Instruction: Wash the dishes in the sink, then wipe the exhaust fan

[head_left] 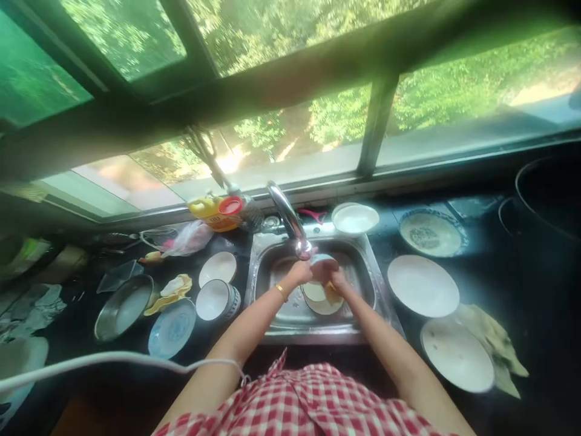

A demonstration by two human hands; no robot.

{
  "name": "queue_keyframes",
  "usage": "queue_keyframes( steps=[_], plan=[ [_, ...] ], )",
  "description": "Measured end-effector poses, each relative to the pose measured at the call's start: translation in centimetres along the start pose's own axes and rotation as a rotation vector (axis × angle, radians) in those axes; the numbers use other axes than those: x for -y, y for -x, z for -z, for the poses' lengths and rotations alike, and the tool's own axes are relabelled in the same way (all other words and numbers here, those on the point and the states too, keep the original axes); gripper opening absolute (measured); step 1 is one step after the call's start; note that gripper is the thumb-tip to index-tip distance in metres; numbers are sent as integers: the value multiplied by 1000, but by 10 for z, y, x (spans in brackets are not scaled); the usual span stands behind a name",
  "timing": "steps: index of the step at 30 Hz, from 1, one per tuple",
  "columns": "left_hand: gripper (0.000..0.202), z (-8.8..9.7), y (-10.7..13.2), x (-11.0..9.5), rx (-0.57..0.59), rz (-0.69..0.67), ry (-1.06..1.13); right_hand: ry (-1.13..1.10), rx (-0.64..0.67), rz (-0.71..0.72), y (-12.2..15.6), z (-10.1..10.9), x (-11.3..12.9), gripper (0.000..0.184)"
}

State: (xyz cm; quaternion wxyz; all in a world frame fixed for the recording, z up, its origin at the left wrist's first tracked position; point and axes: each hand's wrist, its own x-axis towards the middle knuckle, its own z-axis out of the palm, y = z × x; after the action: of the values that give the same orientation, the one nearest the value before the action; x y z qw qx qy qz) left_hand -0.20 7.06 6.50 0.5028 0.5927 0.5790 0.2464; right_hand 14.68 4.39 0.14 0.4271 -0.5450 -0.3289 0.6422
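Note:
Over the sink, under the chrome faucet, I see a small bowl tilted on its side. My left hand is closed on its left edge, beneath the spout. At the bowl's right side is my right hand, fingers closed, with a yellow-orange cloth showing just below them. Part of the cloth is hidden by the hand and bowl. Beneath both hands a larger pale bowl rests in the basin.
Left of the sink are stacked bowls, a blue-patterned plate, a metal pan and a yellow jug. On the right lie white plates, a bowl and a cloth. A white cable crosses at left.

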Motion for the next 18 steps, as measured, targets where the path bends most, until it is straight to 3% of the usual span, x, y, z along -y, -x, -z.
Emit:
queue_keyframes(
  steps=[2, 5, 8, 10, 13, 15, 18],
  plan=[
    [64, -7, -6, -1, -16, -18, -73, 197, -19, 101, -7, 12, 10, 21],
    [55, -28, -12, -3, -98, -37, -162, 594, 58, 274, -10, 18, 20, 38],
    [53, -40, -6, -5, -108, -91, -229, 818, 103, 348, -11, 21, 19, 48],
    [58, -37, 8, -1, -51, -228, -248, 822, 55, 265, -14, 26, 14, 45],
    [61, -28, 35, 16, 118, -401, -281, 661, 2, -30, -23, 37, 6, 22],
    [48, -26, 48, 29, 200, -386, -284, 508, 14, -171, -29, 40, 5, 10],
    [28, -32, 47, 42, 180, -265, -112, 339, 34, -145, -30, 33, 14, 20]
  ],
)
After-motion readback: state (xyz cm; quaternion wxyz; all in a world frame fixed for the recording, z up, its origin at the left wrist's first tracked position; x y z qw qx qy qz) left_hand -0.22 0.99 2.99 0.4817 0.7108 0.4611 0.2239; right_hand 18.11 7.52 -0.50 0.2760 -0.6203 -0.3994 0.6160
